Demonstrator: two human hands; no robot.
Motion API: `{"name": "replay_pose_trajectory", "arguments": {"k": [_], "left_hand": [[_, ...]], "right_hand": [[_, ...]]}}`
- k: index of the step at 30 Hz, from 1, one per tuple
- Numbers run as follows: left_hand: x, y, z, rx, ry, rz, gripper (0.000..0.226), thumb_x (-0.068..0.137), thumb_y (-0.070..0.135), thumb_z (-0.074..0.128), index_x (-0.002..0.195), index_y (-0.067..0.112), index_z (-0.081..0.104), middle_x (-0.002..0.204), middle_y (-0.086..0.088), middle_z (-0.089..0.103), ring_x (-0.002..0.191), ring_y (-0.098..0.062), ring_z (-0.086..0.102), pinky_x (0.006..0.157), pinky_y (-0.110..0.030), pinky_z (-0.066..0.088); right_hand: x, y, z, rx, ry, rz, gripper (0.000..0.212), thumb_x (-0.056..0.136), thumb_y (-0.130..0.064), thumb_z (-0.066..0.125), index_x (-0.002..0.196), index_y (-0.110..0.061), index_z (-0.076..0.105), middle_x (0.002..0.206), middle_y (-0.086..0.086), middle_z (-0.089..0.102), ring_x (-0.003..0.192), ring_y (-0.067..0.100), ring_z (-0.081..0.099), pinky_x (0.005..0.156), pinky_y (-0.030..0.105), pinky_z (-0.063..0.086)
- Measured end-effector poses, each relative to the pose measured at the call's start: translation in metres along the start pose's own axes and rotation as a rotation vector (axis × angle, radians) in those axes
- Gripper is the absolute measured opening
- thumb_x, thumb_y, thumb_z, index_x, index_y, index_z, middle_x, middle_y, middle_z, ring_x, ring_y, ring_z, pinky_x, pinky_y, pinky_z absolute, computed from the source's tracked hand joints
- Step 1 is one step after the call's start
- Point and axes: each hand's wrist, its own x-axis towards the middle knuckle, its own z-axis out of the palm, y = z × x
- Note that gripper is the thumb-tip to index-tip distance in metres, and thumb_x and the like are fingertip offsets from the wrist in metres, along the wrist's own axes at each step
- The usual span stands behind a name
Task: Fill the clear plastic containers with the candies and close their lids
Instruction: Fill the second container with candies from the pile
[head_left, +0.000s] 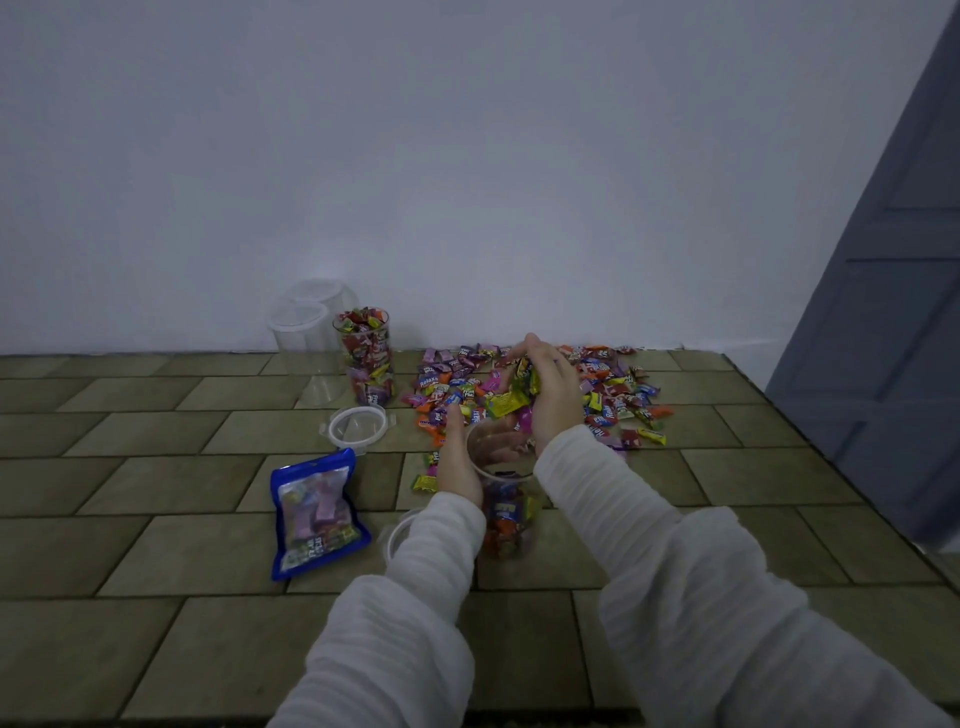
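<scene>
While left hand (460, 462) grips it, container (501, 514) upright, mouth up

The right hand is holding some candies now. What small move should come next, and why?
Probably carry the right hand back over the open container that the left hand grips, and drop the candies in. The container looks only partly filled, and its mouth is open just below.
</scene>
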Motion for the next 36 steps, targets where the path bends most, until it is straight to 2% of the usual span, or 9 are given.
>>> {"name": "replay_pose_trajectory", "arguments": {"k": [3, 9, 15, 18, 22, 25, 29, 33, 36], "left_hand": [[-0.001, -0.001, -0.002, 0.008, 0.023, -0.004, 0.081, 0.08, 0.076, 0.04, 0.109, 0.005, 0.066, 0.093, -0.017, 0.072, 0.083, -0.031, 0.068, 0.084, -0.045, 0.053], [0.005, -0.007, -0.004, 0.011, 0.059, -0.001, 0.089, 0.059, 0.087, 0.052, 0.098, 0.01, 0.075, 0.109, -0.019, 0.069, 0.106, -0.033, 0.063, 0.104, -0.052, 0.041], [0.002, -0.004, -0.001, 0.009, 0.047, 0.04, 0.073, 0.086, 0.069, 0.04, 0.089, 0.004, 0.074, 0.098, -0.026, 0.069, 0.087, -0.036, 0.062, 0.098, -0.057, 0.045], [0.002, -0.004, -0.002, 0.008, 0.05, 0.044, 0.072, 0.08, 0.072, 0.047, 0.097, 0.008, 0.073, 0.104, -0.022, 0.069, 0.096, -0.034, 0.064, 0.099, -0.055, 0.045], [0.005, -0.007, -0.003, -0.015, 0.033, 0.062, 0.07, 0.075, 0.076, 0.049, 0.089, 0.014, 0.077, 0.106, -0.025, 0.068, 0.102, -0.039, 0.063, 0.1, -0.057, 0.043], [0.004, -0.005, -0.003, 0.004, 0.013, 0.075, 0.065, 0.081, 0.071, 0.044, 0.082, 0.015, 0.078, 0.098, -0.027, 0.068, 0.089, -0.039, 0.063, 0.096, -0.055, 0.047], [0.006, -0.004, -0.001, -0.017, -0.012, 0.08, 0.063, 0.093, 0.058, 0.035, 0.075, 0.015, 0.077, 0.079, -0.016, 0.071, 0.069, -0.029, 0.063, 0.071, -0.037, 0.052], [0.007, -0.007, -0.004, -0.002, 0.004, 0.072, 0.065, 0.086, 0.067, 0.041, 0.072, 0.014, 0.076, 0.098, -0.028, 0.068, 0.091, -0.042, 0.063, 0.091, -0.057, 0.046], [0.008, -0.008, -0.004, 0.009, 0.01, 0.075, 0.067, 0.09, 0.064, 0.037, 0.07, 0.012, 0.075, 0.096, -0.031, 0.067, 0.084, -0.04, 0.061, 0.087, -0.057, 0.047]], "right_hand": [[0.001, -0.002, 0.001, -0.066, -0.016, -0.013, 0.029, 0.097, -0.026, 0.051, 0.089, 0.0, 0.062, 0.074, 0.006, 0.056, 0.053, 0.001, 0.053, 0.048, 0.012, 0.044], [0.007, 0.0, -0.001, -0.135, -0.058, -0.009, 0.016, 0.091, -0.021, 0.06, 0.08, -0.01, 0.058, 0.075, 0.014, 0.049, 0.054, 0.016, 0.043, 0.041, 0.019, 0.039], [0.006, 0.004, -0.004, -0.135, -0.168, -0.075, 0.009, 0.09, -0.011, 0.063, 0.092, -0.018, 0.058, 0.09, -0.006, 0.057, 0.061, 0.001, 0.055, 0.056, 0.015, 0.049], [0.008, 0.008, -0.006, -0.176, -0.204, -0.119, 0.01, 0.092, -0.007, 0.058, 0.094, -0.017, 0.058, 0.091, -0.008, 0.057, 0.085, 0.004, 0.056, 0.082, 0.024, 0.049], [0.007, 0.006, -0.007, -0.067, -0.22, -0.011, 0.014, 0.095, -0.008, 0.054, 0.09, -0.02, 0.06, 0.09, -0.001, 0.056, 0.082, 0.012, 0.056, 0.06, 0.022, 0.052], [0.01, 0.006, -0.01, -0.072, -0.258, -0.028, 0.016, 0.095, -0.003, 0.051, 0.092, -0.016, 0.059, 0.077, 0.002, 0.053, 0.073, 0.013, 0.053, 0.065, 0.023, 0.049], [0.008, 0.005, -0.018, -0.065, -0.38, -0.029, 0.014, 0.096, -0.002, 0.048, 0.097, -0.011, 0.059, 0.068, 0.006, 0.051, 0.062, 0.016, 0.057, 0.068, 0.033, 0.052], [0.005, 0.004, -0.025, -0.08, -0.47, -0.059, 0.015, 0.094, 0.0, 0.048, 0.091, -0.01, 0.058, 0.066, 0.006, 0.058, 0.077, 0.025, 0.061, 0.084, 0.034, 0.051], [0.007, 0.007, -0.03, -0.087, -0.5, -0.064, 0.013, 0.092, 0.001, 0.05, 0.086, -0.009, 0.057, 0.07, 0.006, 0.06, 0.074, 0.021, 0.058, 0.083, 0.03, 0.05]]}}
